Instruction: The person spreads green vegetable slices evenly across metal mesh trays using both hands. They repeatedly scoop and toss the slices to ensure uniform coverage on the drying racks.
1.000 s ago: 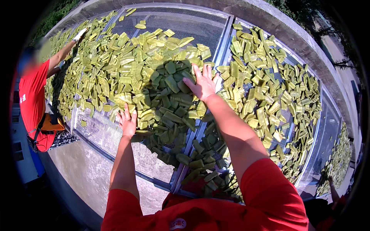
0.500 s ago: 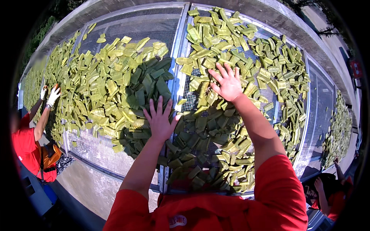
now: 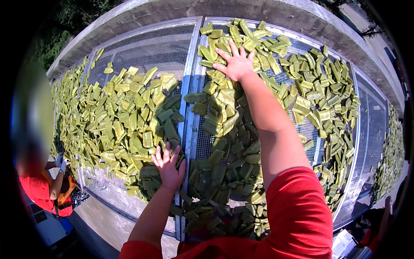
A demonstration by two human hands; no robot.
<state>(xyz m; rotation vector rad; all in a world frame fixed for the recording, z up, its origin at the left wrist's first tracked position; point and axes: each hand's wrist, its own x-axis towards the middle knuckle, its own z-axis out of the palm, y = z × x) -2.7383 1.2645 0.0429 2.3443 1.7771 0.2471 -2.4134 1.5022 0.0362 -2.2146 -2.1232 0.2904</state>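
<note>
- My right hand (image 3: 236, 64) now reaches far up the right mesh drying rack (image 3: 366, 129), fingers spread flat on the green vegetable strips (image 3: 129, 116) near its top edge; half a second ago it lay lower, mid-pile.
- My left hand (image 3: 169, 166) has slid down and sits at the near edge of the heap, right beside the metal frame bar (image 3: 186, 108) between the two racks, palm down, fingers fanned, gripping nothing.
- Judging from that, the hands are pushing the strips apart: the pile is thinning toward the far rim, while the near part under my shadow looks thickest.
- The strips cover most of both racks; bare mesh shows on the left rack's upper part and lower corner.
- A co-worker in a red top (image 3: 41, 194) stands at lower left, mostly cut off by the frame edge; I can't make out their hands.
- My own shadow darkens the strips below my arms, so I can't tell how deep they lie there.
- The concrete wall (image 3: 302, 17) bends along the top.
</note>
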